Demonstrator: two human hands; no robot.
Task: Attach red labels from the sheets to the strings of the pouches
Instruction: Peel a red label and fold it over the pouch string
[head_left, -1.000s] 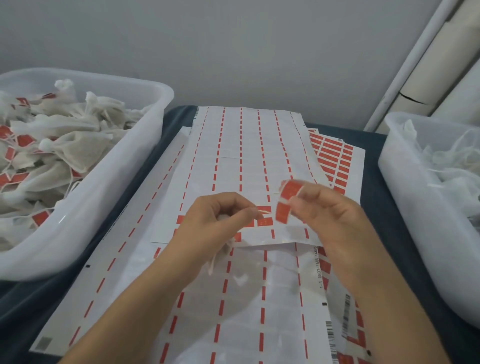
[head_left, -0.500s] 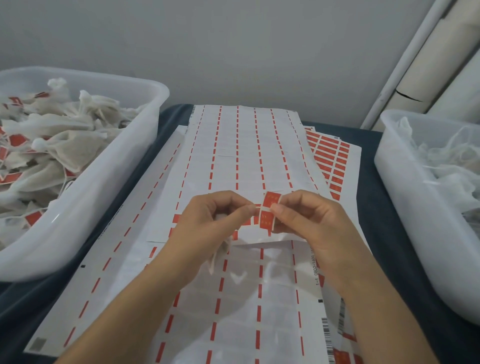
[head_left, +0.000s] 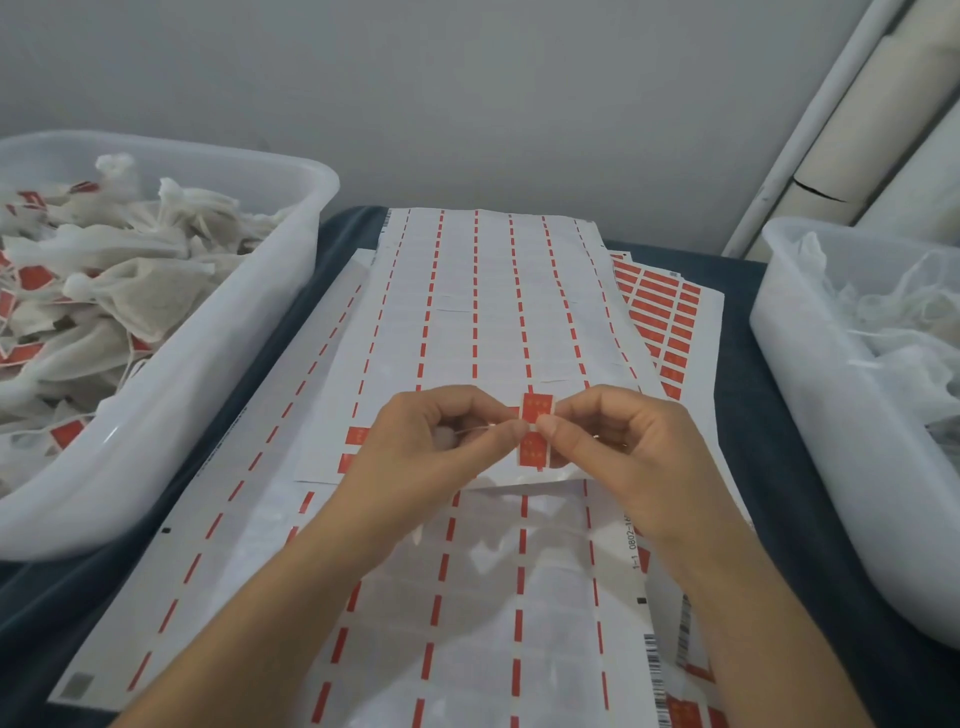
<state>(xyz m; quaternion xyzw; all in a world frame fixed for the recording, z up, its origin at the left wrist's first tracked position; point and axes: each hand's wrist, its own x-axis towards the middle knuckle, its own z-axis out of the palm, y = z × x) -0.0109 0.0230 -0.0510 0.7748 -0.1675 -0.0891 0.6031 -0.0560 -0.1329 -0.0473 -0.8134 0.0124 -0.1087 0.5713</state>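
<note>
Two bare hands, fingertips meeting at centre of view

Left hand: forearm enters from lower left, palm turned inward, fingers curled, thumb and forefinger closed in a pinching grip on a thin white string. Right hand: forearm enters from lower right, back of hand up, fingers curled under, thumb and forefinger pinching a red label held upright. Thumb tips of both hands almost touch at the label's middle. Both wrists held raised, forearms converging toward the fingertips.
</note>
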